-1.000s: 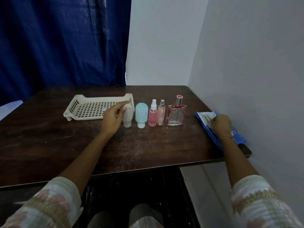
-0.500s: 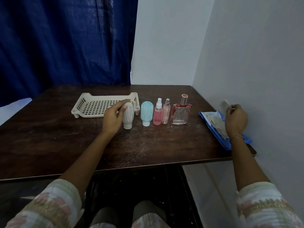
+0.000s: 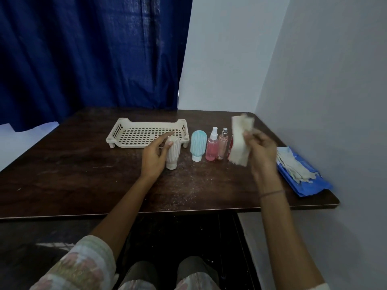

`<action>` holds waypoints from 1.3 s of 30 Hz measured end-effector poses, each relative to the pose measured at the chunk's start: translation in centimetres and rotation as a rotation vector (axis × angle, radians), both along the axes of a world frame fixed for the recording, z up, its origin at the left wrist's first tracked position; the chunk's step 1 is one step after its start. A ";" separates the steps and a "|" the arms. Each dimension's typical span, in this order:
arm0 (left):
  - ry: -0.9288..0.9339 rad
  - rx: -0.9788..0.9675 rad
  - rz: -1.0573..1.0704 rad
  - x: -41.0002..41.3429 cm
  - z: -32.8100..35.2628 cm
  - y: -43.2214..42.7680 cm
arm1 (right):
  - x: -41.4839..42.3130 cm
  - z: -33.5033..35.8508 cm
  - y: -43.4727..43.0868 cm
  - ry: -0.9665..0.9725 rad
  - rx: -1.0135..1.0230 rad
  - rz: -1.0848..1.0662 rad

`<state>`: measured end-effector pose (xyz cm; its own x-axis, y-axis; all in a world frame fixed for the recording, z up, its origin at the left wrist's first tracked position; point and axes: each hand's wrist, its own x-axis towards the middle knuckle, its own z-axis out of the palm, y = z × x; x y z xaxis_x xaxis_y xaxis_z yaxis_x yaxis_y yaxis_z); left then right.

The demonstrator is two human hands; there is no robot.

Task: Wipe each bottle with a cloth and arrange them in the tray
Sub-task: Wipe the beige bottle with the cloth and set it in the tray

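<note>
Hands frame a row of bottles: the left grip (image 3: 154, 159) curls round a white ribbed bottle (image 3: 173, 152) standing on the desk (image 3: 62, 174), just in front of the cream slotted tray (image 3: 146, 135). The right grip (image 3: 261, 151) pinches a pale folded cloth (image 3: 239, 141), held above the desk. Right of the white bottle stand a blue ribbed bottle (image 3: 198, 146), a pink spray bottle (image 3: 212, 147) and a peach spray bottle (image 3: 223, 146). A red bottle (image 3: 230, 146) is mostly hidden behind the cloth. A blue packet (image 3: 303, 178) of cloths lies at the desk's right edge.
</note>
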<state>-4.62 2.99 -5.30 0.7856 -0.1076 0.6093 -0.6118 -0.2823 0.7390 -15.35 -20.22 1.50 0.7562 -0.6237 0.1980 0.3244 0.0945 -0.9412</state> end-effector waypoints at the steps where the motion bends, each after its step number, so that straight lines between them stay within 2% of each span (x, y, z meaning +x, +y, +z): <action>1: 0.011 -0.008 0.003 -0.1 0.0 0.0 | 0.6 -0.2 1.7 0.012 -0.067 0.002; 5: 0.028 -0.039 -0.002 -0.4 -0.7 0.2 | 3.4 -1.7 7.1 -0.024 -0.383 -0.017; 10: 0.041 -0.072 -0.001 -0.2 -1.1 0.7 | 6.1 -1.3 10.6 -0.092 -0.719 -0.157; 16: -0.004 -0.073 0.031 -0.2 -1.5 0.8 | 7.3 -2.4 12.9 -0.141 -1.144 0.059; 19: 0.003 -0.057 0.070 0.2 -1.6 1.0 | 7.1 -3.9 13.6 -0.190 -1.306 0.001; 22: -0.010 -0.061 0.035 0.3 -1.7 1.0 | 6.9 -4.4 13.7 -0.194 -1.230 -0.049; 26: -0.057 -0.043 0.059 0.0 -1.6 0.9 | 7.4 -3.5 13.9 -0.105 -1.075 -0.081; 30: -0.043 -0.064 0.060 -0.1 -1.6 1.0 | 8.2 -2.6 14.3 0.055 -0.735 0.026; 36: -0.012 -0.122 0.080 -0.4 -1.2 1.0 | 9.2 -3.1 12.8 0.250 -0.359 0.092; 39: -0.009 -0.120 0.089 -0.3 -1.2 1.0 | 9.2 -2.6 13.0 0.232 -0.389 0.144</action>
<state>-4.96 3.98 -6.50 0.7830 0.0365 0.6209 -0.5951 -0.2462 0.7650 -6.13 -7.23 -1.06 0.8814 -0.4222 0.2117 0.1108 -0.2508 -0.9617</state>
